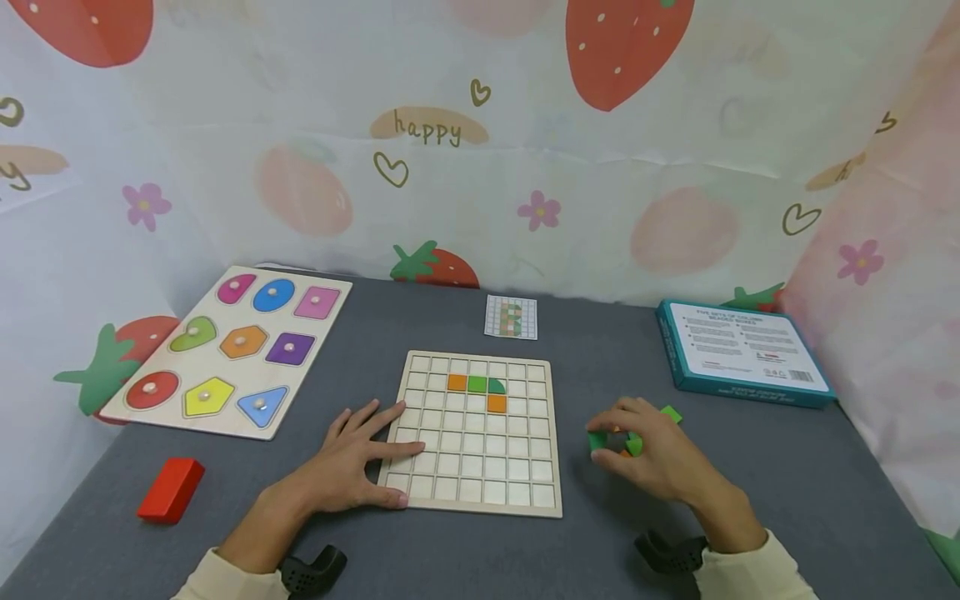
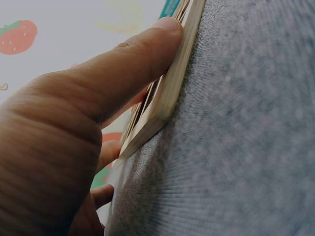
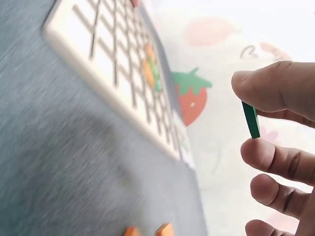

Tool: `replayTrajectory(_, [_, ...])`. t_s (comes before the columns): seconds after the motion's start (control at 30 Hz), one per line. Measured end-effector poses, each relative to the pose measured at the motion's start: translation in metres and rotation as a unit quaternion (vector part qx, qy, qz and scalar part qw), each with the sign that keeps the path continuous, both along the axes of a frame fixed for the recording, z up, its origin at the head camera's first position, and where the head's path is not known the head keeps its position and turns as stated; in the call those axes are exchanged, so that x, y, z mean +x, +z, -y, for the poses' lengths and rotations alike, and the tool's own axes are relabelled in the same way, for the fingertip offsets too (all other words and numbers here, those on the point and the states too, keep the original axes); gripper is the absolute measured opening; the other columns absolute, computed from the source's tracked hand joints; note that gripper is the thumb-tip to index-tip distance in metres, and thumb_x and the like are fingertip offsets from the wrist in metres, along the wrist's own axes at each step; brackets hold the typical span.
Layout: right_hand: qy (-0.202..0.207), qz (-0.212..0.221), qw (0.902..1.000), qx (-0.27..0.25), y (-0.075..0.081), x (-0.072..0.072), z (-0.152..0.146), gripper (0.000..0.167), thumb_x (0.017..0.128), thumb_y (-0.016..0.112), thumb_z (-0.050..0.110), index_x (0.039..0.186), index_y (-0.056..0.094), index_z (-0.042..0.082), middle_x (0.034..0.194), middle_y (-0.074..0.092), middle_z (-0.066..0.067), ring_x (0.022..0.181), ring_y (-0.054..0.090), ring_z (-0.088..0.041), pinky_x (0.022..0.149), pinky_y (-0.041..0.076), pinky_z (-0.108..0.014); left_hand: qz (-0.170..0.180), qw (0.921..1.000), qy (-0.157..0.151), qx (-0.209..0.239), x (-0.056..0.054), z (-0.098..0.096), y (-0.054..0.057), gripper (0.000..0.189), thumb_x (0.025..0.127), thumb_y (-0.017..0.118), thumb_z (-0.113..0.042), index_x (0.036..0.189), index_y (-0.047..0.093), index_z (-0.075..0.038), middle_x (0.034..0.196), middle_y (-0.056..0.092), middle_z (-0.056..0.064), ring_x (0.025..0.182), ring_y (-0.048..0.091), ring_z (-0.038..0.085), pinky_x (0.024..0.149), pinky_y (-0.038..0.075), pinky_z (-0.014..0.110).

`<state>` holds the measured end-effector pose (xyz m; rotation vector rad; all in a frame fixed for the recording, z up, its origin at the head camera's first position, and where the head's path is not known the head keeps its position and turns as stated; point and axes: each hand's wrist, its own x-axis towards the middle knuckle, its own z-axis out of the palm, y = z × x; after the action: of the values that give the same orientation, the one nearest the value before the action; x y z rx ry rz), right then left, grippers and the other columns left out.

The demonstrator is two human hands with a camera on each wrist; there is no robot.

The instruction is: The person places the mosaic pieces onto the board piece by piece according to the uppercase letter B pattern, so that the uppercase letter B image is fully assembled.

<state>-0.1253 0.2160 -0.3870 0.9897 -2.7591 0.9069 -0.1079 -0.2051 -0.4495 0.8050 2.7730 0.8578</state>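
A wooden grid board (image 1: 480, 500) lies flat in the middle of the table. Set in its upper squares are an orange tile (image 1: 457, 382), a green tile (image 1: 477, 384), a dark green rounded tile (image 1: 496, 387) and a second orange tile (image 1: 497, 404). My left hand (image 1: 352, 462) rests on the board's left edge with fingers spread, the thumb along the near corner. To the right of the board, my right hand (image 1: 660, 446) pinches a dark green tile (image 3: 251, 119) between thumb and fingertip, raised above the table. Loose green and orange pieces (image 1: 634, 444) lie beneath it, partly hidden by the hand.
A small pattern card (image 1: 511, 317) lies behind the board. At the left are a shape puzzle board (image 1: 247, 350) with knobbed pieces and a red block (image 1: 171, 491). A teal box (image 1: 742, 350) sits at the back right, before the printed cloth backdrop.
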Motion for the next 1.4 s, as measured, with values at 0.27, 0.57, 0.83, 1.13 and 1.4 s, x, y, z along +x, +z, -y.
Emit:
replayTrajectory(0.27, [0.004, -0.044, 0.9988, -0.022, 0.013, -0.001, 0.015, 0.026, 0.082, 0.079, 0.013, 0.106, 0.070, 0.019, 0.100, 0.059, 0.012, 0.086, 0.052, -0.010, 0.069, 0.048, -0.036, -0.001, 1.0000, 0.002, 0.000, 0.001, 0.000, -0.001, 0.071, 0.073, 0.074, -0.062, 0.134, 0.061, -0.028, 0.156, 0.025, 0.010, 0.141, 0.009, 0.044, 0.105, -0.002, 0.063])
replayTrajectory(0.57, [-0.015, -0.054, 0.9974, -0.045, 0.022, -0.003, 0.044, 0.027, 0.080, 0.080, 0.015, 0.105, 0.071, 0.017, 0.094, 0.058, 0.011, 0.087, 0.052, -0.013, 0.069, 0.046, -0.037, 0.000, 1.0000, 0.000, 0.001, 0.002, 0.001, -0.002, 0.071, 0.074, 0.073, -0.062, 0.134, 0.061, -0.027, 0.156, 0.025, 0.011, 0.141, 0.010, 0.044, 0.105, -0.002, 0.063])
replayTrajectory(0.83, [-0.027, -0.049, 0.9952, -0.080, 0.021, -0.006, 0.070, 0.026, 0.080, 0.080, 0.015, 0.105, 0.072, 0.014, 0.093, 0.058, 0.010, 0.085, 0.049, -0.012, 0.070, 0.044, -0.038, -0.005, 1.0000, -0.002, 0.003, 0.002, 0.001, -0.003, 0.071, 0.074, 0.073, -0.062, 0.134, 0.061, -0.027, 0.156, 0.025, 0.011, 0.141, 0.010, 0.045, 0.104, -0.002, 0.064])
replayTrajectory(1.13, [-0.028, -0.032, 0.9931, -0.109, 0.014, -0.014, 0.094, 0.026, 0.080, 0.080, 0.013, 0.104, 0.072, 0.010, 0.093, 0.060, 0.005, 0.088, 0.055, -0.021, 0.073, 0.047, -0.042, -0.005, 1.0000, -0.001, -0.002, 0.001, 0.001, -0.003, 0.072, 0.074, 0.072, -0.064, 0.135, 0.060, -0.028, 0.156, 0.025, 0.010, 0.141, 0.009, 0.044, 0.104, -0.002, 0.064])
replayTrajectory(1.4, [-0.045, -0.008, 0.9911, -0.125, -0.003, -0.022, 0.108, 0.027, 0.080, 0.080, 0.013, 0.106, 0.072, 0.011, 0.095, 0.061, 0.002, 0.087, 0.056, -0.028, 0.072, 0.047, -0.044, -0.012, 0.9999, 0.000, -0.009, -0.001, -0.001, -0.003, 0.072, 0.073, 0.071, -0.066, 0.134, 0.061, -0.029, 0.156, 0.026, 0.010, 0.141, 0.010, 0.045, 0.104, -0.001, 0.065])
